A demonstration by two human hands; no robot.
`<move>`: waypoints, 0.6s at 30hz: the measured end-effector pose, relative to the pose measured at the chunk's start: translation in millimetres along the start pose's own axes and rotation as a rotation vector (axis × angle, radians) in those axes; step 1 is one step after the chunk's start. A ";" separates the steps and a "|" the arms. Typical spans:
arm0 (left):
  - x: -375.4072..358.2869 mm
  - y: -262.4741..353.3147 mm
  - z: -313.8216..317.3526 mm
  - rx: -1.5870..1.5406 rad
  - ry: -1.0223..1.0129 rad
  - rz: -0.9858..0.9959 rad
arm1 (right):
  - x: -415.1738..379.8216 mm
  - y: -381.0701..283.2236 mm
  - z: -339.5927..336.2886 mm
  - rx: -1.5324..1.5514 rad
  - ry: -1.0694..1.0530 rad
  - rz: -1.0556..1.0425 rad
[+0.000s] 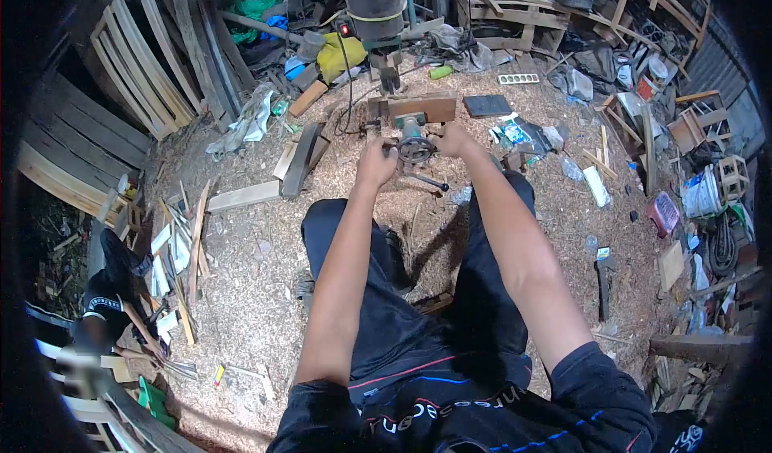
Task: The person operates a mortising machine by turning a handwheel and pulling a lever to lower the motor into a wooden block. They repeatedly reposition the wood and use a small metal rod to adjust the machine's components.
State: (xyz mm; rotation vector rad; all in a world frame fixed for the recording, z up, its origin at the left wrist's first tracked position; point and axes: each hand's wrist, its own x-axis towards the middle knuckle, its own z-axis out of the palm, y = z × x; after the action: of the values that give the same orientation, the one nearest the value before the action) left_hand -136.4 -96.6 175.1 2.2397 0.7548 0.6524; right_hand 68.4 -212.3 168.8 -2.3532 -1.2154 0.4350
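A small dark metal handwheel (416, 152) with spokes faces me on the front of a green-and-grey woodworking machine (411, 123). My left hand (378, 163) is closed at the wheel's left side, its fingertips partly hidden. On the opposite side, my right hand (454, 141) has its fingers curled at the rim. Below the wheel, a lever (430, 183) with a black ball end points to the lower right. A brown wooden board (426, 108) stands on edge just behind, at the machine's clamp. The machine's motor column (374, 11) rises beyond it.
Wood shavings cover the floor around my legs. Wood offcuts (299, 159) lie to the left, and a power strip (519, 78) lies at the back right. Another person (108, 308) sits at the far left. A hammer (603, 288) and a bucket (701, 192) are on the right.
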 end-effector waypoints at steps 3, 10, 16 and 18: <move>1.3 25.9 -8.3 0.055 0.023 0.088 | -7.5 -7.4 -5.6 -0.003 -0.058 0.053; 17.7 8.8 -2.8 0.107 -0.078 0.140 | 18.0 29.7 37.4 0.259 0.051 -0.085; 41.4 -65.5 59.7 -0.001 0.044 0.098 | 39.6 65.8 84.9 0.374 0.236 -0.033; 49.0 -87.4 82.3 -0.034 0.060 0.018 | 45.8 72.2 96.0 0.451 0.301 0.003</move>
State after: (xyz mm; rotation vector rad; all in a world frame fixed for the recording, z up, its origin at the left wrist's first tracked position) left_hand -79.1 -47.0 70.0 2.2073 0.7475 0.7384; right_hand 98.2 -187.4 46.3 -1.9475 -0.8680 0.3025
